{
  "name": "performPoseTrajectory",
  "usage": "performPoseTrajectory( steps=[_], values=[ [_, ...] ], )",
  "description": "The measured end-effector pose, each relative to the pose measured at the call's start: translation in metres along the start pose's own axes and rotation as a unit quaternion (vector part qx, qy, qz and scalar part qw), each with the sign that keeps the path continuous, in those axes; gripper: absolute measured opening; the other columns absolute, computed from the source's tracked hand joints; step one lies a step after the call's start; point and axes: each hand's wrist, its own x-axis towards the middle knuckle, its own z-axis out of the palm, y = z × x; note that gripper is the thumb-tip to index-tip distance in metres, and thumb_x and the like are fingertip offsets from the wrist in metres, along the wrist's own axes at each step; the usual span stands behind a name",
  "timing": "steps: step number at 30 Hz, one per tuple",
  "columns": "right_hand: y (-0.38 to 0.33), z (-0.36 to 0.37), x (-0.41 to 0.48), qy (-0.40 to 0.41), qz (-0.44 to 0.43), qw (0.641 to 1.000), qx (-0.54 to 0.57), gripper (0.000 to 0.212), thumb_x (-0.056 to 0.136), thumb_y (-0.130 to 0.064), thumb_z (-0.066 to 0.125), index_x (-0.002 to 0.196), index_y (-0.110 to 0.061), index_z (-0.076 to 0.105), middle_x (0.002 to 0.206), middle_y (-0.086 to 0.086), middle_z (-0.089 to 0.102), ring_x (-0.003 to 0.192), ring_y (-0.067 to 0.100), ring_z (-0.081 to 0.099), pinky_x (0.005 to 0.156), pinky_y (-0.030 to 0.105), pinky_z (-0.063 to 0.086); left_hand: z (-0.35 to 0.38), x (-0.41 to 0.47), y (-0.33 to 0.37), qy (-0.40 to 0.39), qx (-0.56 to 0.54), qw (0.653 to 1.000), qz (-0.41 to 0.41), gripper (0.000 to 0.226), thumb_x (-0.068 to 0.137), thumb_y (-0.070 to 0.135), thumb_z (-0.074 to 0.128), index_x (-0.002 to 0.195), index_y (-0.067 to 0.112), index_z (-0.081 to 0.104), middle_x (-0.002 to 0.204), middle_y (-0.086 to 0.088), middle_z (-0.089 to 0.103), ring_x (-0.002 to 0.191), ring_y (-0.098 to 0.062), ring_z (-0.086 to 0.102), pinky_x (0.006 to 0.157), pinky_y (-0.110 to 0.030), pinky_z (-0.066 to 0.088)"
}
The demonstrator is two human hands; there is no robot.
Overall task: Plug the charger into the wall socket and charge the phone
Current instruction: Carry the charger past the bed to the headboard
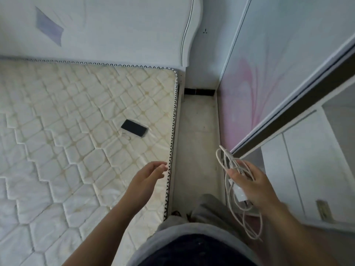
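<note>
Two bare hands reach out over a narrow strip of floor (194, 150) between a bed and a wardrobe. The right hand (253, 186), at about four o'clock in the view, is closed around a white charger (239, 193): the small white block sits under the palm and fingers, and its white cable (222, 160) is bunched in loose loops that stick up past the fingertips toward twelve o'clock and hang down below the wrist toward six o'clock. The left hand (148, 176), near the centre and slightly toward seven o'clock, holds nothing; its fingers are loosely spread and slightly curled, hovering over the right edge of the bare quilted mattress (67, 141). The phone (134, 128), dark with its screen off, lies flat on the mattress near that same edge, up toward eleven o'clock from the left hand and well apart from it, and toward ten o'clock from the right hand, farther still. A small pale loop lies on the mattress just beside the phone; what it is cannot be told. A white padded headboard (115, 25) stands at twelve o'clock beyond the mattress. The wardrobe's sliding door (269, 73), with a pink swirl on it, runs along the right from one to three o'clock. At six o'clock the person's grey trousers (207, 212) show.
</note>
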Motion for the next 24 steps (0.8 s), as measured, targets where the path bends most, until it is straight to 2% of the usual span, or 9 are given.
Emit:
performPoseTrajectory(
  steps=[5, 9, 12, 14, 15, 18, 20, 24],
  values=[
    [-0.021, 0.002, 0.092, 0.009, 0.027, 0.999, 0.015, 0.029, 0.068, -0.040, 0.075, 0.095, -0.032, 0.068, 0.078, -0.016, 0.074, 0.069, -0.001, 0.068, 0.059, 0.019, 0.047, -0.006, 0.082, 0.027, -0.004, 0.003, 1.000, -0.026, 0.024, 0.090, 0.042, 0.044, 0.105, 0.035, 0.061, 0.107, 0.013, 0.067, 0.099, -0.002, 0.061, 0.079, -0.023, 0.044],
    [-0.062, 0.006, 0.194, -0.005, 0.006, 1.000, -0.005, 0.022, 0.070, -0.040, 0.074, 0.089, -0.035, 0.065, 0.075, -0.024, 0.071, 0.068, -0.004, 0.066, 0.054, 0.013, 0.047, -0.003, 0.168, 0.060, 0.015, -0.010, 0.999, -0.034, 0.024, 0.090, 0.041, 0.044, 0.106, 0.034, 0.061, 0.108, 0.013, 0.066, 0.099, -0.002, 0.061, 0.077, -0.022, 0.044],
    [-0.111, -0.001, 0.272, -0.037, -0.010, 0.999, -0.018, 0.028, 0.068, -0.046, 0.072, 0.093, -0.035, 0.064, 0.079, -0.013, 0.073, 0.066, 0.005, 0.068, 0.056, 0.020, 0.053, -0.001, 0.235, 0.102, 0.022, -0.026, 0.998, -0.045, 0.024, 0.091, 0.039, 0.045, 0.105, 0.032, 0.062, 0.106, 0.012, 0.067, 0.099, -0.003, 0.062, 0.079, -0.023, 0.044],
    [-0.144, -0.007, 0.321, -0.047, -0.027, 0.998, -0.022, 0.028, 0.069, -0.045, 0.072, 0.094, -0.033, 0.065, 0.077, -0.016, 0.072, 0.061, 0.001, 0.067, 0.052, 0.015, 0.049, -0.002, 0.278, 0.133, 0.017, -0.031, 0.999, -0.035, 0.019, 0.090, 0.038, 0.047, 0.099, 0.035, 0.063, 0.104, 0.014, 0.067, 0.096, 0.001, 0.062, 0.075, -0.018, 0.043],
    [-0.157, -0.009, 0.346, -0.046, -0.031, 0.998, -0.020, 0.024, 0.071, -0.043, 0.072, 0.092, -0.034, 0.066, 0.076, -0.017, 0.072, 0.062, 0.000, 0.066, 0.054, 0.017, 0.048, -0.004, 0.300, 0.147, 0.018, -0.034, 0.999, -0.032, 0.017, 0.090, 0.038, 0.048, 0.098, 0.036, 0.063, 0.104, 0.014, 0.067, 0.095, 0.002, 0.062, 0.073, -0.017, 0.042],
    [-0.186, -0.007, 0.414, -0.045, -0.019, 0.999, -0.003, 0.015, 0.072, -0.038, 0.073, 0.086, -0.033, 0.069, 0.074, -0.006, 0.073, 0.066, 0.010, 0.066, 0.065, 0.031, 0.049, -0.014, 0.358, 0.171, 0.037, -0.043, 0.998, -0.042, 0.014, 0.090, 0.038, 0.049, 0.096, 0.038, 0.061, 0.104, 0.014, 0.067, 0.096, -0.001, 0.062, 0.073, -0.018, 0.042],
    [-0.196, 0.003, 0.451, -0.054, 0.003, 0.998, -0.005, 0.028, 0.065, -0.045, 0.074, 0.088, -0.029, 0.069, 0.079, 0.001, 0.073, 0.070, 0.019, 0.066, 0.069, 0.036, 0.050, -0.022, 0.392, 0.175, 0.051, -0.043, 0.996, -0.056, 0.013, 0.090, 0.039, 0.049, 0.095, 0.040, 0.061, 0.104, 0.013, 0.067, 0.097, -0.002, 0.061, 0.076, -0.021, 0.043],
    [-0.210, 0.035, 0.521, -0.092, 0.035, 0.995, -0.025, 0.047, 0.053, -0.056, 0.074, 0.093, -0.032, 0.069, 0.081, 0.002, 0.073, 0.074, 0.018, 0.068, 0.072, 0.038, 0.054, -0.041, 0.462, 0.173, 0.068, -0.045, 0.993, -0.089, 0.012, 0.089, 0.041, 0.049, 0.093, 0.043, 0.061, 0.105, 0.012, 0.067, 0.096, -0.002, 0.061, 0.076, -0.022, 0.042]
  ],
)
